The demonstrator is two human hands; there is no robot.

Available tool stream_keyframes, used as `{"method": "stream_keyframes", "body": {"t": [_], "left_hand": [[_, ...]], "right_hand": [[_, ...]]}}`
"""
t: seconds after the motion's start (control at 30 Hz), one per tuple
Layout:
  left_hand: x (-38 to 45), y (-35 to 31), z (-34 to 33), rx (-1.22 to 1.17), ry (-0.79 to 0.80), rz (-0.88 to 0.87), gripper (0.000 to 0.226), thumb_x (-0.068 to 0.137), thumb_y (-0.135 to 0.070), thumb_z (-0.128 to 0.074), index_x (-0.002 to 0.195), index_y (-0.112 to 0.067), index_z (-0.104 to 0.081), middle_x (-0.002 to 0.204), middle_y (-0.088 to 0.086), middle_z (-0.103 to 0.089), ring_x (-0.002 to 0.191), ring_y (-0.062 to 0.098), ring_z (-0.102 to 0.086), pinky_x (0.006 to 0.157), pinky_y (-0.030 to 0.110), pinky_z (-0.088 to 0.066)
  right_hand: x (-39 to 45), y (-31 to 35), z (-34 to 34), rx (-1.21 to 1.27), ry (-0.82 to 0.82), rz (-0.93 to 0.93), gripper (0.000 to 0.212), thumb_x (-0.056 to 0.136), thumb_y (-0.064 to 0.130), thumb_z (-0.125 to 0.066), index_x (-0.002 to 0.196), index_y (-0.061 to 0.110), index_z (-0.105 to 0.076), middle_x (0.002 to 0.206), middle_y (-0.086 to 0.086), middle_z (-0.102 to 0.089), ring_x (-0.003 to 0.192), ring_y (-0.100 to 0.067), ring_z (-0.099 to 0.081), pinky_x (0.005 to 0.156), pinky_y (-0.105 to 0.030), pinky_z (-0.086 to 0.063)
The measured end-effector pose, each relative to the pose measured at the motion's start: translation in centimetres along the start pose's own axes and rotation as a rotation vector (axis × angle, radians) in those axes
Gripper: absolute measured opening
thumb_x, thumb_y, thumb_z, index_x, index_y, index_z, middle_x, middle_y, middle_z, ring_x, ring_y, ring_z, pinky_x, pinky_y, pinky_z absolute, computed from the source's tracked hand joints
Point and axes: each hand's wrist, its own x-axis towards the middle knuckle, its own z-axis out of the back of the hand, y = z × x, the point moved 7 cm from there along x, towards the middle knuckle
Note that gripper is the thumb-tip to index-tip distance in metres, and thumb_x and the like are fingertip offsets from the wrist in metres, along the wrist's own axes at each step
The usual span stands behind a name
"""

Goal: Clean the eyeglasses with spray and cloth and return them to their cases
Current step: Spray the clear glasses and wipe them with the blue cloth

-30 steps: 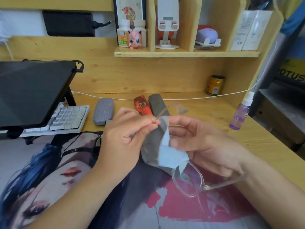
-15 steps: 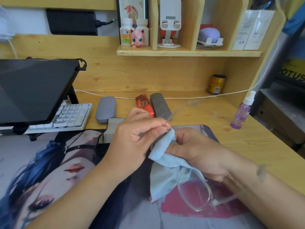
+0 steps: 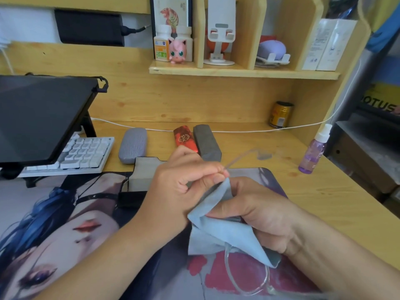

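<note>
**Glasses held in a cloth above the desk mat**

Three glasses cases lie shut at the back of the desk point(image 3: 337, 204): a light grey case point(image 3: 132, 145), a red case point(image 3: 185, 138) and a dark grey case point(image 3: 206, 142), the red and dark grey ones side by side. Their contents cannot be seen. A purple spray bottle point(image 3: 313, 150) stands capped near the desk's right edge, well apart from the cases.

The clear-framed glasses point(image 3: 246, 276) are held over the printed desk mat point(image 3: 65, 224). The left hand point(image 3: 179, 191) pinches one temple arm between thumb and fingertips. The right hand point(image 3: 259, 213) curls its fingers round the blue cloth point(image 3: 220, 234), which wraps part of the frame; one lens hangs below the cloth.

A keyboard point(image 3: 84, 152) and a dark screen point(image 3: 41, 113) fill the left. Bare wood shows between the mat and the bottle.
</note>
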Motion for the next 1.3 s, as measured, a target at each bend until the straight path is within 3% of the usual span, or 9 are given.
{"method": "stream_keyframes", "body": {"t": [0.13,0.27,0.37,0.5,0.67,0.8,0.97,1.1,1.3], "left_hand": [[-0.1,0.2,-0.6,-0.015,0.029,0.023,0.014,0.095,-0.022,-0.063,0.097,-0.022,-0.077,0.076,-0.01,-0.063,0.082,0.016,-0.05,0.078,0.018,-0.041],[0.0,0.6,-0.3,-0.013,-0.001,0.067,0.017,0.096,-0.025,-0.061,0.097,-0.02,-0.078,0.075,-0.003,-0.063,0.083,0.015,-0.051,0.077,0.016,-0.041],[0.1,0.5,0.2,0.012,-0.029,0.057,0.02,0.096,-0.026,-0.061,0.096,-0.017,-0.079,0.077,-0.011,-0.063,0.084,0.014,-0.051,0.078,0.016,-0.04],[0.1,0.3,0.9,0.07,-0.062,0.022,0.018,0.096,-0.021,-0.062,0.096,-0.015,-0.078,0.085,-0.028,-0.059,0.087,0.012,-0.052,0.081,0.017,-0.039],[0.2,0.3,1.7,0.115,-0.072,-0.006,0.017,0.098,-0.018,-0.062,0.093,-0.013,-0.077,0.089,-0.017,-0.069,0.091,0.016,-0.052,0.083,0.022,-0.04],[0.2,0.3,2.2,0.135,-0.082,-0.013,0.012,0.096,-0.015,-0.065,0.094,-0.014,-0.077,0.09,-0.022,-0.067,0.092,0.014,-0.052,0.083,0.024,-0.042],[0.1,-0.3,0.8,0.055,0.007,-0.042,0.011,0.095,-0.02,-0.063,0.097,-0.027,-0.071,0.09,-0.02,-0.069,0.091,0.017,-0.051,0.086,0.018,-0.039],[0.0,0.0,-0.9,-0.021,0.078,-0.003,0.012,0.094,-0.024,-0.063,0.098,-0.024,-0.074,0.082,-0.008,-0.069,0.092,0.018,-0.05,0.084,0.019,-0.042],[0.1,0.8,-1.4,-0.069,0.066,0.102,0.012,0.095,-0.03,-0.061,0.099,-0.031,-0.073,0.08,0.001,-0.069,0.089,0.019,-0.05,0.081,0.02,-0.043]], "right_hand": [[-0.1,0.4,0.2,0.124,-0.076,0.019,0.026,0.083,-0.009,-0.069,0.108,-0.001,-0.067,0.101,-0.021,-0.068,0.094,-0.031,-0.068,0.082,-0.037,-0.056],[-0.2,1.2,0.8,0.184,-0.163,0.078,0.021,0.081,-0.01,-0.065,0.094,0.005,-0.07,0.091,-0.018,-0.069,0.078,-0.027,-0.07,0.062,-0.033,-0.056],[-0.2,1.7,1.1,0.194,-0.219,0.149,0.022,0.078,-0.007,-0.068,0.087,0.012,-0.074,0.088,-0.016,-0.071,0.076,-0.026,-0.071,0.062,-0.033,-0.056],[-0.2,1.8,1.5,0.172,-0.226,0.173,0.028,0.081,-0.005,-0.068,0.104,0.01,-0.074,0.097,-0.019,-0.074,0.084,-0.029,-0.073,0.068,-0.036,-0.058],[-0.4,2.4,2.0,0.081,-0.219,0.21,0.041,0.083,-0.005,-0.072,0.122,0.007,-0.066,0.112,-0.022,-0.072,0.1,-0.035,-0.072,0.082,-0.04,-0.056],[-0.3,2.4,1.6,-0.087,-0.077,0.14,0.043,0.079,-0.01,-0.073,0.119,0.005,-0.066,0.105,-0.015,-0.072,0.094,-0.028,-0.07,0.078,-0.036,-0.055],[-0.7,1.7,0.9,-0.215,0.088,0.001,0.043,0.077,-0.013,-0.07,0.118,-0.001,-0.062,0.106,-0.017,-0.067,0.098,-0.028,-0.067,0.086,-0.036,-0.055],[-0.1,1.7,0.3,-0.285,0.013,0.051,0.05,0.071,-0.014,-0.074,0.118,-0.006,-0.059,0.108,-0.019,-0.067,0.104,-0.027,-0.067,0.091,-0.032,-0.054],[0.0,2.0,1.5,0.019,-0.171,0.101,0.052,0.063,-0.016,-0.077,0.111,-0.003,-0.062,0.098,-0.019,-0.068,0.089,-0.029,-0.069,0.077,-0.036,-0.059]]}}
